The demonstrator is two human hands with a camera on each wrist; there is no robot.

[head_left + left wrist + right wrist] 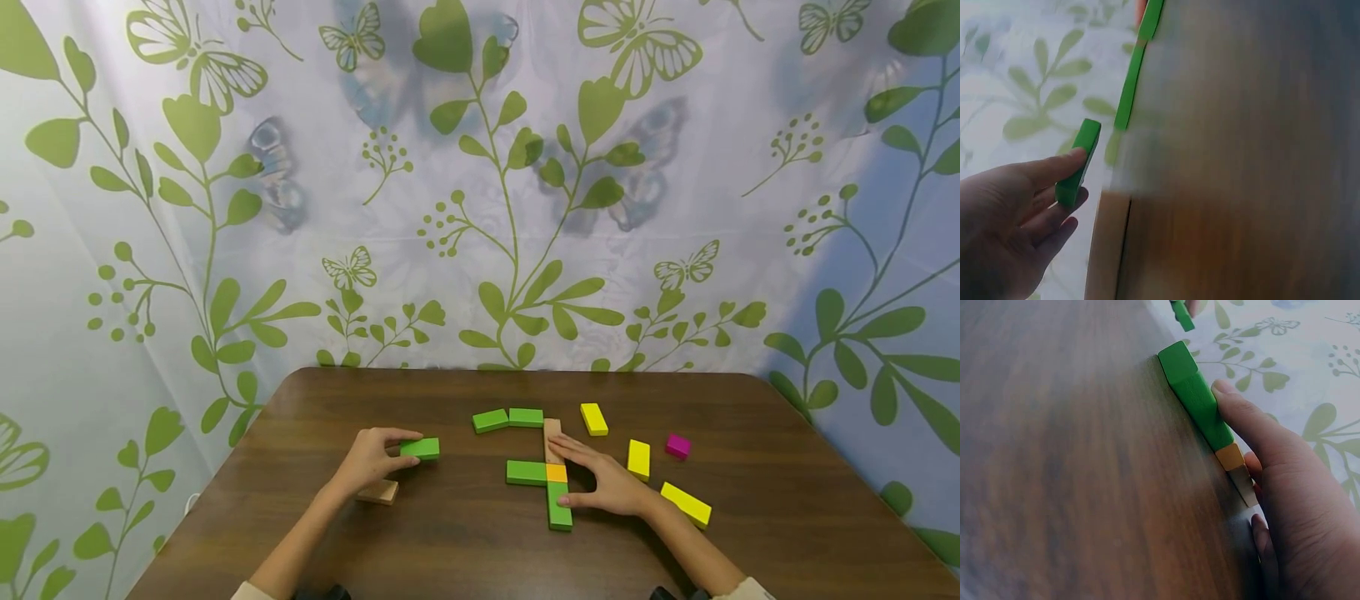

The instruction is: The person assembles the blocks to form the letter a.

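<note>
My left hand (367, 462) pinches a green block (422, 449) between thumb and fingers. In the left wrist view this green block (1079, 162) appears raised and tilted. Just below that hand lies a natural wood block (380, 492), partly hidden by it. My right hand (609, 483) rests, fingers extended, along a column of blocks: its fingertips touch a natural wood block (552, 433), its thumb a green block (558, 510). Between those two sits a small orange block (556, 473). Another green block (526, 472) extends left from the orange one.
Two green blocks (491, 421) lie end to end, reaching left from the column's far end. Several yellow blocks (638, 460) and a magenta cube (678, 446) lie to the right on the brown table (450, 554). A leaf-patterned curtain (465, 275) hangs behind the table.
</note>
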